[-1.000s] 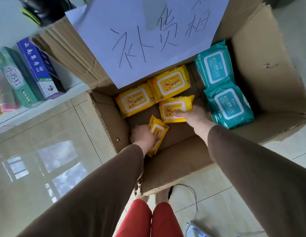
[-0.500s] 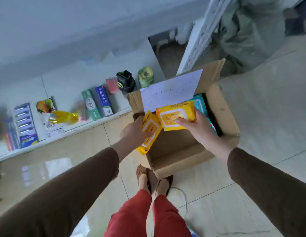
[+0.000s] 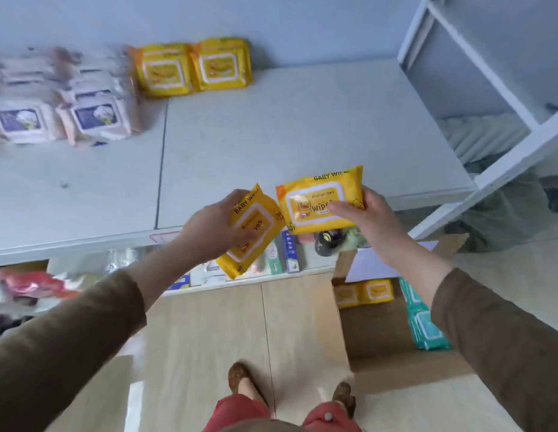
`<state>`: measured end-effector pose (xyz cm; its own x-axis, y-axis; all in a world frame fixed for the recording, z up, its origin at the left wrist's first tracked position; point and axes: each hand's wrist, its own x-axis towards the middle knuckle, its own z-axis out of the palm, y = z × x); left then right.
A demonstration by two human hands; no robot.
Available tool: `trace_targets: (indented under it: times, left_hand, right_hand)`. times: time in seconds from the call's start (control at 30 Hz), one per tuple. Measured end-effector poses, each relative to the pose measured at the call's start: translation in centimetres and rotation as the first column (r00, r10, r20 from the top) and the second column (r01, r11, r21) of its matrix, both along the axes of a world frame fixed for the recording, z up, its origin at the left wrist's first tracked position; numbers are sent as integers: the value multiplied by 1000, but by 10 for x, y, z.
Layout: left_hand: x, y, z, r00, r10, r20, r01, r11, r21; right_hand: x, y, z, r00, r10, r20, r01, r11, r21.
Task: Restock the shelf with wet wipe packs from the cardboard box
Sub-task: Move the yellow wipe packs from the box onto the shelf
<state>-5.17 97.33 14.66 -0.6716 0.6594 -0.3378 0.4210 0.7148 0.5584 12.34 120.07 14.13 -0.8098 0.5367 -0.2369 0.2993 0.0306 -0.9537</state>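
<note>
My left hand (image 3: 214, 227) grips a yellow baby wipes pack (image 3: 254, 235), tilted, at the front edge of the white shelf (image 3: 287, 129). My right hand (image 3: 369, 218) holds a second yellow wipes pack (image 3: 318, 194) just to the right, level and facing up. Two more yellow packs (image 3: 193, 67) stand at the back of the shelf. The open cardboard box (image 3: 380, 332) sits on the floor at lower right, with yellow packs (image 3: 363, 293) and teal packs (image 3: 424, 322) inside.
Pink-white wipe packs (image 3: 62, 104) fill the shelf's left part. A lower shelf (image 3: 240, 272) holds toothpaste boxes and small items. A white shelf frame (image 3: 502, 98) rises at right. My feet (image 3: 290, 391) stand on beige floor tiles beside the box.
Both hands have lifted their yellow packs out of the box and up to the shelf's front edge. My view has risen from the box to the shelf top.
</note>
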Motion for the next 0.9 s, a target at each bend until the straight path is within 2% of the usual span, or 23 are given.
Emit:
trace_targets:
  times: [0.27,0.43,0.57,0.73,0.9]
  left_hand:
    - [-143,-27,45,998,-59,-31,60,998,10]
    - [-220,-2,49,982,-57,-182,42,996,-82]
    - [-284,27,46,967,-27,-253,12,998,-62]
    - [-349,57,40,972,37,-233,-60,994,-92]
    - [-398,77,29,972,-6,-236,-37,983,-178]
  right_hand:
    - [-125,-20,31,994,55,-92,-55,998,7]
    - [-189,3,27,992,51,-120,-52,999,-6]
    - [-251,32,17,993,59,-106,-60,998,-3]
    - [-333,66,-3,994,74,-81,-76,997,-28]
    - [-392,86,-20,994,83,-69,-87,994,-62]
